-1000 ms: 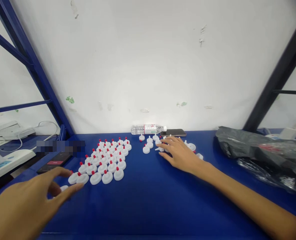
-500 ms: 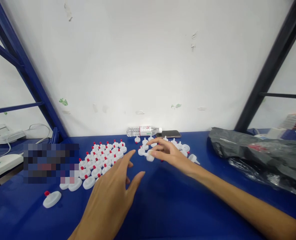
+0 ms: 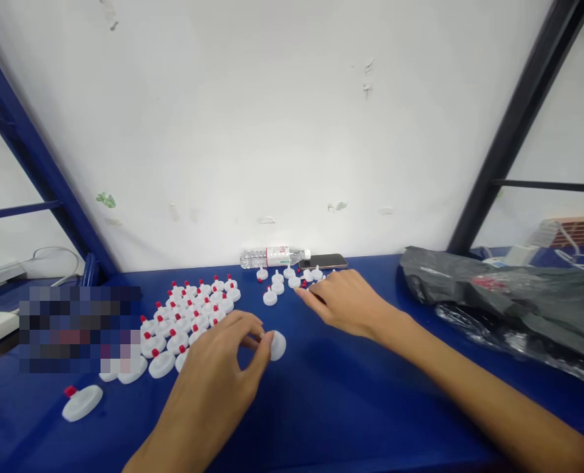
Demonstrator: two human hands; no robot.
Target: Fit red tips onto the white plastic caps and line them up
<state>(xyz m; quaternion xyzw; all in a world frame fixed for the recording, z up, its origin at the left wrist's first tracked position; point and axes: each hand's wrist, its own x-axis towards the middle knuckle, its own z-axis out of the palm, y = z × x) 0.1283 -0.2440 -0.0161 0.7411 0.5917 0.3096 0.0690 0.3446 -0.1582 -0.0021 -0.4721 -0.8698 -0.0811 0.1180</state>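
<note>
My left hand (image 3: 217,378) is closed in a pinch on a white plastic nozzle cap (image 3: 278,346), held by its thin spout with the round base facing right. Over the loose parts farther back, my right hand (image 3: 353,303) is bent down with its fingers curled; what lies between the fingertips is hidden. Around it are small red tips (image 3: 303,284) and several bare white nozzle caps (image 3: 270,298), their spouts upward. To the left of my left hand, rows of white nozzle caps with red tips (image 3: 177,341) stand close together.
A clear water bottle (image 3: 276,257) lies by the wall, with a phone (image 3: 328,261) beside it. A grey plastic bag (image 3: 498,302) covers the right side. One red-tipped nozzle cap (image 3: 83,403) stands apart at the front left. Blue and dark frame posts (image 3: 503,138) rise at both sides.
The white nozzle cap has passed from my right hand to my left, which has closed on it. My right hand has moved to the red tips. The view has shifted slightly right.
</note>
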